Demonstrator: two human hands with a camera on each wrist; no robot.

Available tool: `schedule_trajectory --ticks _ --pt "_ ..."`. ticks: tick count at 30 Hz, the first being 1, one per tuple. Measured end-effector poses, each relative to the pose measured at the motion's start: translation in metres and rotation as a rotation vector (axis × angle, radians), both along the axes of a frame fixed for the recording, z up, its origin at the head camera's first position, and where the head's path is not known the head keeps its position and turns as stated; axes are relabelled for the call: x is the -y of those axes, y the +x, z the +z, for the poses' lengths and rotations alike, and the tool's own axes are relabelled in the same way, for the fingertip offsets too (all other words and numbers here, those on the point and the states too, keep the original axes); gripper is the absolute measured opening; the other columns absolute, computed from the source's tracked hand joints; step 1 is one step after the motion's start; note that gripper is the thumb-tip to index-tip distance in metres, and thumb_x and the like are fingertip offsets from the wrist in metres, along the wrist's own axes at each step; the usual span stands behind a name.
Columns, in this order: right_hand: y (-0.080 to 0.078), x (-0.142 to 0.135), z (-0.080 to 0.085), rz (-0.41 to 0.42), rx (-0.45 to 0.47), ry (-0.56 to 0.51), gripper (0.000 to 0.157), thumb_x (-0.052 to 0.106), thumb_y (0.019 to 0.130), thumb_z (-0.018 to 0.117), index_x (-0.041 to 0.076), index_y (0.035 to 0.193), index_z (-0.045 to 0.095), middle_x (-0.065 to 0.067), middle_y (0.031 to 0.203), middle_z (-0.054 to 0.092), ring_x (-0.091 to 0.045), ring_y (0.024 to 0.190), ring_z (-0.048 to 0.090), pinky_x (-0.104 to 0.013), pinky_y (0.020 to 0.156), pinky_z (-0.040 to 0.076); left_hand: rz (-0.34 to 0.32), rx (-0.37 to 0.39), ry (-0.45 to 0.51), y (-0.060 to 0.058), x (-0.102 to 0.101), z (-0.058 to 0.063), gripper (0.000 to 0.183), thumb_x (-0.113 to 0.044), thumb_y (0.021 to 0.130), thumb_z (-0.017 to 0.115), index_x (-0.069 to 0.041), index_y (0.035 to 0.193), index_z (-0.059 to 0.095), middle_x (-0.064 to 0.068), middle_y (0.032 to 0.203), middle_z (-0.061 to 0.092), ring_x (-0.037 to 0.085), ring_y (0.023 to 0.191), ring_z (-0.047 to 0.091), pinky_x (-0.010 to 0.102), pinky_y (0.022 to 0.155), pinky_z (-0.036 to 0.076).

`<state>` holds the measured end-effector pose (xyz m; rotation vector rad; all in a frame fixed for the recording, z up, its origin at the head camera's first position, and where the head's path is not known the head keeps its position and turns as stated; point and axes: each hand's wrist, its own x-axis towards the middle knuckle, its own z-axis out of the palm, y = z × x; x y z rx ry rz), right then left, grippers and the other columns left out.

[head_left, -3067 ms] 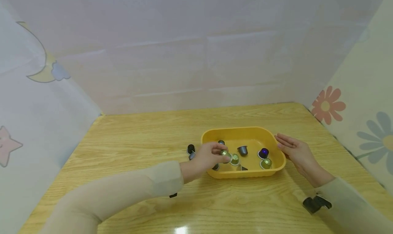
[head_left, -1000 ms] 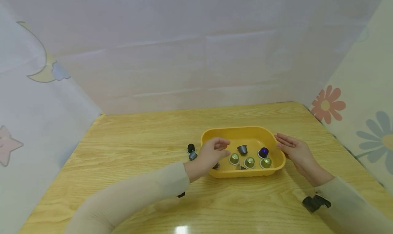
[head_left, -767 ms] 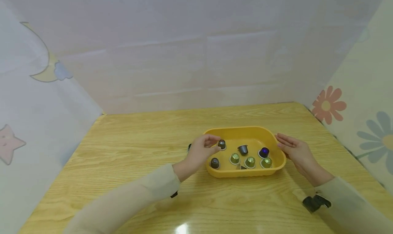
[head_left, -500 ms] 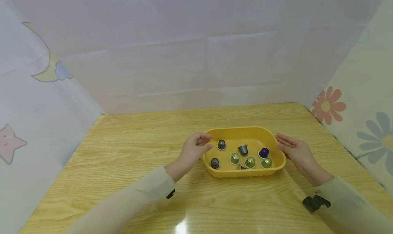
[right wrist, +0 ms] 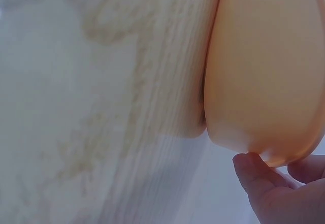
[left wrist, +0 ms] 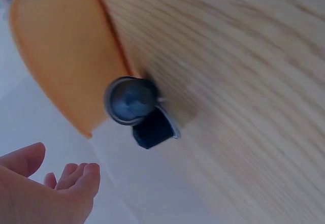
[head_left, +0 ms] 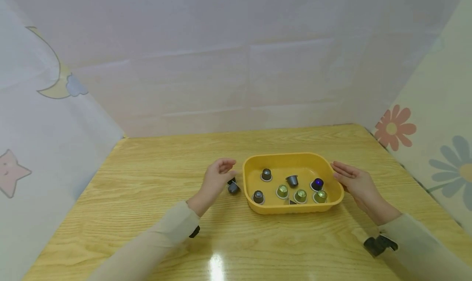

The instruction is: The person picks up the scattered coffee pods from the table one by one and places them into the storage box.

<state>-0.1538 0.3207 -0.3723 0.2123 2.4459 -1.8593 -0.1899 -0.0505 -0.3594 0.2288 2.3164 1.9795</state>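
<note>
In the head view, a yellow plastic basin (head_left: 284,209) holds several coffee capsules: green ones (head_left: 300,196), grey ones (head_left: 266,174) and a dark blue one (head_left: 317,184). Outside its left end, a grey capsule (head_left: 233,188) lies tipped against a black capsule (head_left: 231,181), partly hidden by my left hand (head_left: 213,182). That hand hovers beside the pair, thumb and fingers apart, holding nothing. The left wrist view shows both capsules, the grey one (left wrist: 129,102) overlapping the basin wall. My right hand (head_left: 359,186) touches the basin's right end with extended fingers; its fingertips (right wrist: 249,163) meet the wall.
A light wood-grain table (head_left: 166,162) carries everything. A pale cloth wall (head_left: 191,84) stands behind it, with printed cloths at both sides. Dark straps with cameras (head_left: 380,245) sit at the sleeve cuffs.
A green capsule that my left hand held is now in the basin. My left hand has drawn back leftward, out over the table by the loose capsules. The right hand stays put.
</note>
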Motion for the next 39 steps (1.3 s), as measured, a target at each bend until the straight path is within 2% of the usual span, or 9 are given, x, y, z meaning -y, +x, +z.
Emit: schedule_trajectory --ticks 6,12,20,28,30,33,39 --pt "0.001 0.001 0.000 0.006 0.006 0.012 0.057 0.016 0.104 0.047 -0.005 0.151 0.021 -0.021 0.149 0.027 0.020 0.093 0.051 -0.012 0.082 0.050 -0.004 -0.017 -0.095 -0.008 0.006 -0.011 0.031 0.005 0.093 0.060 0.010 0.123 0.055 0.024 0.130 0.056 0.038 0.130 0.046 0.044 0.107 0.039" --pt "0.002 0.000 0.000 0.008 -0.001 0.018 0.058 0.017 0.104 0.048 -0.006 0.150 0.022 -0.015 0.146 0.033 0.018 0.093 0.053 -0.014 0.080 0.051 -0.020 0.038 -0.167 -0.013 0.011 -0.014 0.040 0.004 0.092 0.061 0.007 0.131 0.052 0.021 0.137 0.052 0.036 0.132 0.043 0.045 0.106 0.039" --pt "0.001 -0.001 0.000 0.011 -0.007 0.015 0.057 0.016 0.103 0.048 -0.006 0.150 0.023 -0.008 0.143 0.039 0.018 0.094 0.053 -0.014 0.080 0.051 -0.060 0.052 -0.270 -0.027 0.020 -0.027 0.053 0.007 0.090 0.063 0.009 0.139 0.044 0.023 0.141 0.048 0.038 0.133 0.042 0.044 0.107 0.039" --pt "0.001 -0.001 0.000 0.009 -0.007 0.005 0.058 0.016 0.103 0.049 -0.006 0.150 0.023 -0.004 0.142 0.041 0.018 0.093 0.053 -0.014 0.080 0.051 -0.184 0.065 -0.335 -0.035 0.027 -0.032 0.058 0.001 0.089 0.068 0.007 0.141 0.043 0.022 0.139 0.051 0.038 0.131 0.044 0.042 0.105 0.041" --pt "0.001 -0.001 0.000 0.006 -0.006 0.005 0.058 0.016 0.103 0.049 -0.006 0.150 0.023 -0.004 0.142 0.041 0.018 0.093 0.053 -0.014 0.080 0.051 -0.191 0.076 -0.362 -0.038 0.026 -0.033 0.058 0.000 0.089 0.068 0.006 0.141 0.044 0.021 0.138 0.052 0.037 0.130 0.045 0.043 0.105 0.041" --pt "0.000 -0.001 0.000 0.005 -0.005 0.015 0.058 0.016 0.103 0.049 -0.006 0.150 0.023 -0.007 0.143 0.039 0.018 0.093 0.053 -0.014 0.080 0.052 -0.181 0.095 -0.398 -0.041 0.024 -0.033 0.057 0.003 0.089 0.067 0.006 0.141 0.044 0.020 0.139 0.051 0.037 0.131 0.044 0.044 0.107 0.039" --pt "0.000 0.000 0.000 -0.002 0.003 0.045 0.056 0.016 0.104 0.047 -0.006 0.150 0.024 -0.020 0.146 0.031 0.019 0.092 0.052 -0.015 0.079 0.052 -0.198 0.056 -0.470 -0.044 0.019 -0.034 0.056 0.004 0.086 0.069 0.006 0.138 0.047 0.020 0.136 0.055 0.034 0.128 0.048 0.042 0.106 0.040"
